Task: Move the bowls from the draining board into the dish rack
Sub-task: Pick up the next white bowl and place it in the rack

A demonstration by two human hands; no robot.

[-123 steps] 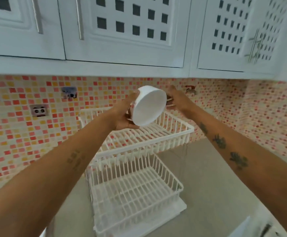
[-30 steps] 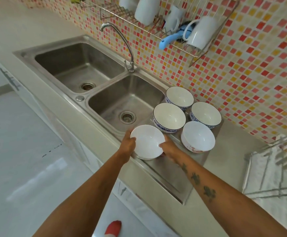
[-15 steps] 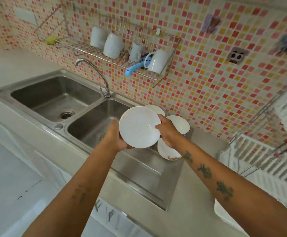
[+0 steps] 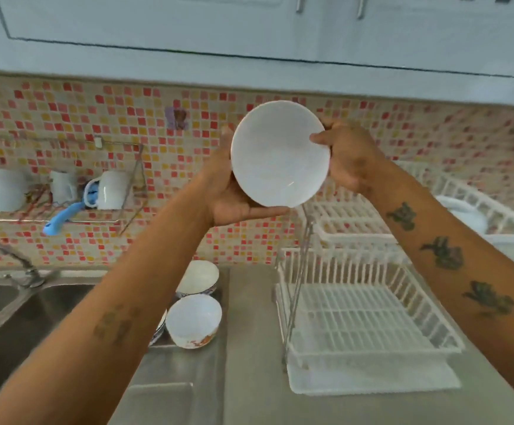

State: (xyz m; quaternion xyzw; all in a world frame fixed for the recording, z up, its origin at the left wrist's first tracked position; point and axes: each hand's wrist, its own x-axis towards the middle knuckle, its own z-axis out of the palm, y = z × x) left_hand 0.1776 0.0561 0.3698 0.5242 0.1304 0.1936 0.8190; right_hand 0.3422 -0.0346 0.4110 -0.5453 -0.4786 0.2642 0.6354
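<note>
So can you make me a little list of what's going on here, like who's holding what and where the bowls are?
held bowl: white bowl, tipped on its side, lifted above the counter
left hand: left hand cups it from below
right hand: right hand grips its rim
bowls on draining board: at least two in view, one nearer, one behind it
dish rack: white two-tier rack, to the right; something white sits in the upper tier, too blurred to name

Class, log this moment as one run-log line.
phase: carrying | left hand + right hand: hold white bowl | target: dish rack | draining board: bowls remain
</note>
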